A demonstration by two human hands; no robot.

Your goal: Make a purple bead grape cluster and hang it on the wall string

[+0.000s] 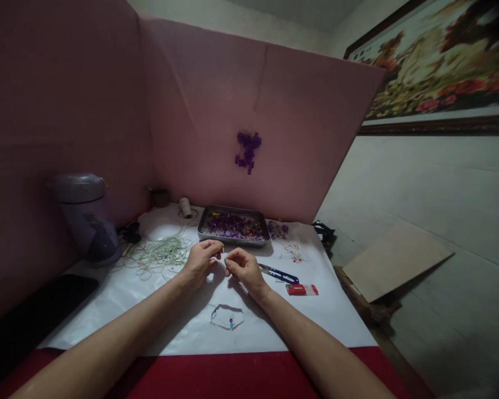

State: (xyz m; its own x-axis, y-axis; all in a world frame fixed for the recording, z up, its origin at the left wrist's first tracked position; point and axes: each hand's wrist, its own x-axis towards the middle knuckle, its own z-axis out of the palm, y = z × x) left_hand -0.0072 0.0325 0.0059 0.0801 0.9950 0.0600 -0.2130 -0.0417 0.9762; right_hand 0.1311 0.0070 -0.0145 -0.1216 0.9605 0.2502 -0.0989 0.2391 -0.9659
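My left hand (202,259) and my right hand (243,267) meet over the white sheet (316,310), fingertips pinched together almost touching. Whatever is pinched between them is too small to make out; it may be a thin thread. A looped thread with a few small beads (228,318) lies on the sheet just below my hands. A metal tray (233,239) full of purple and mixed beads sits right behind my hands.
Blue-handled snips (279,272) and a red lighter (301,289) lie right of my right hand. A tangle of pale cord (162,253), a thread spool (186,208), a lilac flask (87,216) and a dark phone (37,310) are left. Purple beadwork (247,149) hangs on the pink partition.
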